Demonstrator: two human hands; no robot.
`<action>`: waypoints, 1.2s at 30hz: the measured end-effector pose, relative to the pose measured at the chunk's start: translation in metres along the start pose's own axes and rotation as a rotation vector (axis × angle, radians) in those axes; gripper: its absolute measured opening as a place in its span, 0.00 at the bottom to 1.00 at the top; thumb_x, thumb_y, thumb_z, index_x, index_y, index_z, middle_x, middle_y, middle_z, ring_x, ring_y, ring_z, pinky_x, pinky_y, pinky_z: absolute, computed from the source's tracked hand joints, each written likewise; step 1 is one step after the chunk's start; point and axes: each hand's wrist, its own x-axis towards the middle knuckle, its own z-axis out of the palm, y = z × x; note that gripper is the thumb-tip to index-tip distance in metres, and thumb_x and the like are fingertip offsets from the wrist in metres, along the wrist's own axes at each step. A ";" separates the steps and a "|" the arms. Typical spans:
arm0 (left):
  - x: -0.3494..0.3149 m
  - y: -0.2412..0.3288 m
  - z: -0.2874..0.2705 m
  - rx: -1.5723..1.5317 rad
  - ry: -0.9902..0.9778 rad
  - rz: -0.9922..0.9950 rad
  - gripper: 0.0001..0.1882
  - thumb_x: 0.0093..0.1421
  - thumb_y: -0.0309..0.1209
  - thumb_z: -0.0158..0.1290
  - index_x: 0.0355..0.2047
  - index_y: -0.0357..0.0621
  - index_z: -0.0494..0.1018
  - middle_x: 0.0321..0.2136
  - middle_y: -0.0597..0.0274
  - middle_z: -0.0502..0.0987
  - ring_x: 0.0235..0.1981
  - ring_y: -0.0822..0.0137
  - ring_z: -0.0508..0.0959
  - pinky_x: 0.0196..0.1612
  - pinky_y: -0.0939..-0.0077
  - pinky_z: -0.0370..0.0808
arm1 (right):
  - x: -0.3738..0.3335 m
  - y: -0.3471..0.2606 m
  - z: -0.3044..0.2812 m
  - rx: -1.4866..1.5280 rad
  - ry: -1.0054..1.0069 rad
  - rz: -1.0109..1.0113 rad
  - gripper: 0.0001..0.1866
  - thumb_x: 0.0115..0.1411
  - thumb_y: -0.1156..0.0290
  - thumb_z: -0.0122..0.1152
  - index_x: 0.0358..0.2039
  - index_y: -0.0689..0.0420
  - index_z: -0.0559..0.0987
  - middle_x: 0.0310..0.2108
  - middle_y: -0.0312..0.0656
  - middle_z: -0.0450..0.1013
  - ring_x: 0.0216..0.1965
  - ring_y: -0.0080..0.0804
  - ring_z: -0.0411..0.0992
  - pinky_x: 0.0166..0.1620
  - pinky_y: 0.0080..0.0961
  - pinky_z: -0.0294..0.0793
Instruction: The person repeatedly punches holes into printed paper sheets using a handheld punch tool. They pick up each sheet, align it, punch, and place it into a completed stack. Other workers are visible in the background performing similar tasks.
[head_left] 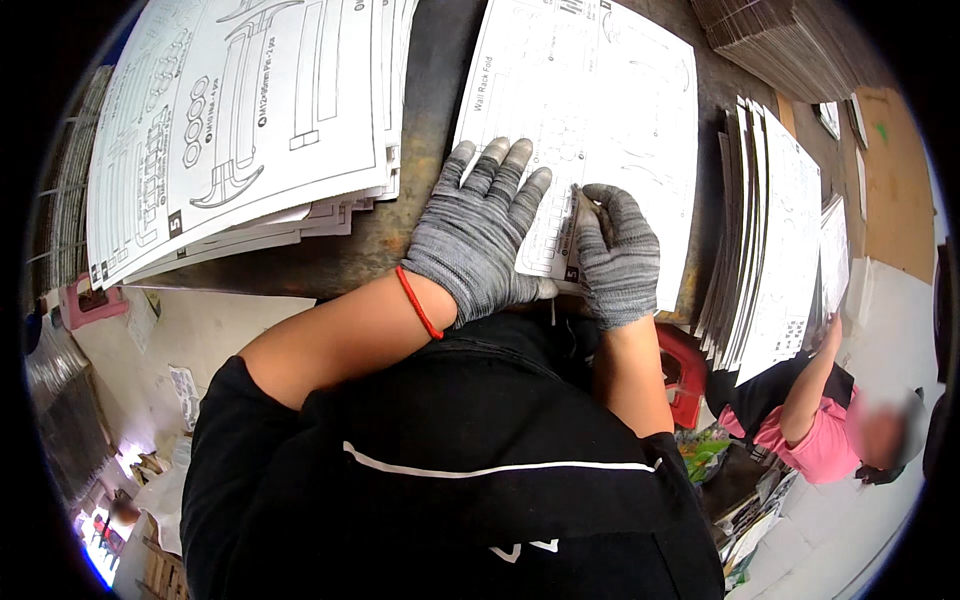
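Note:
A printed white sheet [645, 110] with line drawings lies on the dark worktable [425, 110] in front of me. My left hand [475, 235], in a grey striped glove, rests palm down across the sheet's left part, fingers stretched out and slightly apart. On the sheet's lower middle, my right hand [622, 255] in a matching glove has thumb and fingers pinched together. Something thin and dark shows at its fingertips, too small to make out. The fingers of my right hand touch or hover just over the paper; which, I cannot tell.
A tall stack of printed sheets [330, 100] stands at the left of the table. Upright printed sheets [770, 220] lean at the right edge. Brown cardboard [780, 35] is piled at the far right. Beyond, a person in pink [815, 440] reaches toward sheets; a red stool [683, 375] stands below.

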 end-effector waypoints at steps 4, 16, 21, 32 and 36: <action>0.001 0.000 -0.004 -0.018 -0.049 -0.022 0.58 0.44 0.69 0.57 0.66 0.42 0.56 0.68 0.43 0.51 0.70 0.47 0.49 0.71 0.48 0.39 | 0.012 -0.010 0.005 -0.054 -0.038 0.006 0.09 0.61 0.73 0.57 0.40 0.62 0.77 0.32 0.52 0.77 0.33 0.47 0.77 0.39 0.36 0.77; 0.004 0.002 -0.003 0.028 -0.071 -0.045 0.55 0.45 0.63 0.58 0.66 0.44 0.55 0.68 0.44 0.51 0.69 0.47 0.51 0.70 0.48 0.41 | -0.032 -0.024 -0.004 -0.258 -0.155 -0.072 0.07 0.61 0.73 0.56 0.39 0.59 0.76 0.31 0.53 0.77 0.32 0.51 0.77 0.36 0.39 0.77; 0.003 0.000 0.003 0.021 0.016 -0.024 0.54 0.44 0.62 0.59 0.65 0.44 0.57 0.67 0.44 0.54 0.69 0.47 0.52 0.70 0.48 0.42 | -0.043 -0.028 -0.011 -0.182 -0.207 0.006 0.07 0.61 0.74 0.56 0.39 0.60 0.77 0.30 0.53 0.77 0.32 0.51 0.77 0.36 0.38 0.77; 0.001 -0.001 0.002 -0.026 0.053 -0.021 0.56 0.41 0.59 0.61 0.65 0.39 0.56 0.66 0.44 0.54 0.68 0.48 0.53 0.70 0.50 0.44 | -0.004 -0.025 0.009 -0.126 -0.089 -0.043 0.08 0.62 0.71 0.56 0.40 0.60 0.76 0.32 0.52 0.78 0.34 0.48 0.78 0.39 0.35 0.77; 0.002 0.001 0.002 0.006 0.026 -0.018 0.58 0.38 0.56 0.64 0.65 0.40 0.55 0.67 0.46 0.54 0.68 0.50 0.53 0.70 0.51 0.44 | 0.002 -0.026 0.017 -0.264 -0.056 -0.091 0.08 0.62 0.71 0.56 0.39 0.60 0.76 0.31 0.53 0.77 0.33 0.50 0.78 0.37 0.37 0.77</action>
